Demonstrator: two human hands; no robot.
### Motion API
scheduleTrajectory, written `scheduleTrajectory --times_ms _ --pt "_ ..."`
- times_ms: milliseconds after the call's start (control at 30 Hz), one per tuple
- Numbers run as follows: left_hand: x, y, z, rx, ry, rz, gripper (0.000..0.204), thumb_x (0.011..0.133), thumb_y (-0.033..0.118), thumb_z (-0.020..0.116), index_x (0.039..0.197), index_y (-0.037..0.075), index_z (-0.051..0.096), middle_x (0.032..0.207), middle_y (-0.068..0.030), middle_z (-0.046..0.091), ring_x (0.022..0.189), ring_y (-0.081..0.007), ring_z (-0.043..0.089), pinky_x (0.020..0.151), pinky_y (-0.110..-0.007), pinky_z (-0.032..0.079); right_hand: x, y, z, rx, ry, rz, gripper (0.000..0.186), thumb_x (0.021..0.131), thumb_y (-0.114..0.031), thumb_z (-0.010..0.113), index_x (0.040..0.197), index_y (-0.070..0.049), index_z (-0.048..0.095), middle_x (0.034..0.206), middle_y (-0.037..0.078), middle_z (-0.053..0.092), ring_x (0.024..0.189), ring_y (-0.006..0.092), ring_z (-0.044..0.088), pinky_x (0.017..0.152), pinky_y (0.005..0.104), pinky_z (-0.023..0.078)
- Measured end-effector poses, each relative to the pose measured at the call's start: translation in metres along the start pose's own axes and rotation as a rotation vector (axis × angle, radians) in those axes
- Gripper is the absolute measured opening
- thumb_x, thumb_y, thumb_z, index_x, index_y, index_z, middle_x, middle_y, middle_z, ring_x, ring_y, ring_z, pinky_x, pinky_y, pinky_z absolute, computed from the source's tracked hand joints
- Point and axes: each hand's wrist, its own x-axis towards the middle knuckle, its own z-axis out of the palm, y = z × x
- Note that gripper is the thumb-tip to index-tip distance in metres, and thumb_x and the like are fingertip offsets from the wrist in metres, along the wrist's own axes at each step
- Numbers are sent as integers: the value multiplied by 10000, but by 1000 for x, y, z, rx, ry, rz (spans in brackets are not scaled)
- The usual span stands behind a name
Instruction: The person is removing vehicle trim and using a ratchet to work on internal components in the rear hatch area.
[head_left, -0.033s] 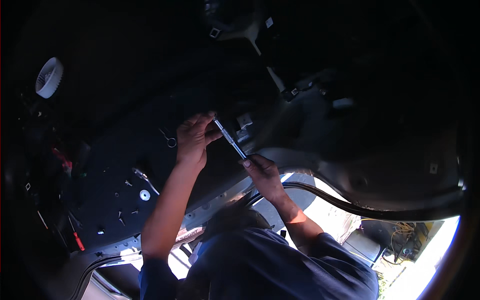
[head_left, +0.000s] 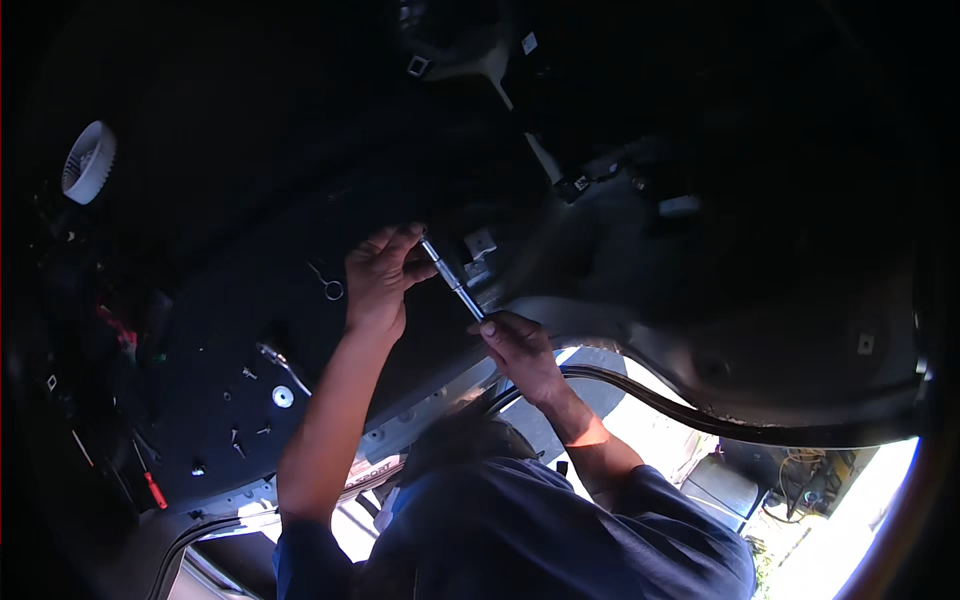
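My left hand (head_left: 379, 281) pinches the upper end of a slim chrome tool bar (head_left: 448, 273) with a knurled middle. My right hand (head_left: 523, 356) grips its lower end, thumb on the bar. The tool runs diagonally between both hands, in front of small metal brackets (head_left: 480, 243). Left of my left hand, a wire ring (head_left: 332, 289) lies on the dark lining (head_left: 230, 290), along with a chrome ratchet-like tool (head_left: 290, 367), a round white washer (head_left: 283, 396) and several small fasteners (head_left: 238, 449).
A white fan wheel (head_left: 88, 162) is at the upper left, red-handled screwdriver (head_left: 155, 489) at lower left. A curved door seal (head_left: 660, 400) borders a bright opening with yellow wires (head_left: 800, 465) at lower right. Dark trim with fittings (head_left: 575, 188) spans the upper right.
The view has shifted slightly, so most things appear a little further left. My hands and the chrome bar keep the same grip and arrangement.
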Motion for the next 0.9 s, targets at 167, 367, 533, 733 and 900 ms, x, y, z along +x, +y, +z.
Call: scheduleTrajectory --times_ms 167,367,533,733,900 --pt "29 -1 13 247 -100 24 155 865 173 672 902 23 672 761 -17 634 673 -91 621 556 -251 549 9 2 -15 563 -198 243 267 952 -260 550 1096 -36 573 583 -36 365 452 53 287 414 225 248" --pt "70 -14 75 304 -316 -58 155 870 171 666 893 18 659 749 -10 611 659 -65 583 574 -222 491 33 21 0 463 89 -4 279 946 -286 571 1081 -44 600 645 -14 473 562 76 441 533 219 357" --pt "106 -14 125 369 -636 -63 245 918 220 590 1087 45 618 885 -12 657 794 -86 618 672 -250 525 71 5 -5 694 314 -221 280 953 -295 538 1139 -86 543 757 6 488 711 139 481 678 309 445" --pt "192 -58 141 188 -213 -172 556 915 460 494 1341 105 467 1343 -80 493 1110 -239 536 894 -400 477 105 -12 -35 764 349 -291 324 932 -415 528 1195 -226 523 805 -28 498 801 133 475 759 439 433" --pt "255 -102 146 -70 -302 -374 813 785 585 611 1411 131 360 1401 -86 426 1239 -271 435 969 -471 403 120 -16 -42 904 320 -304 360 934 -432 512 1234 -233 489 867 -39 544 830 117 542 779 450 483"
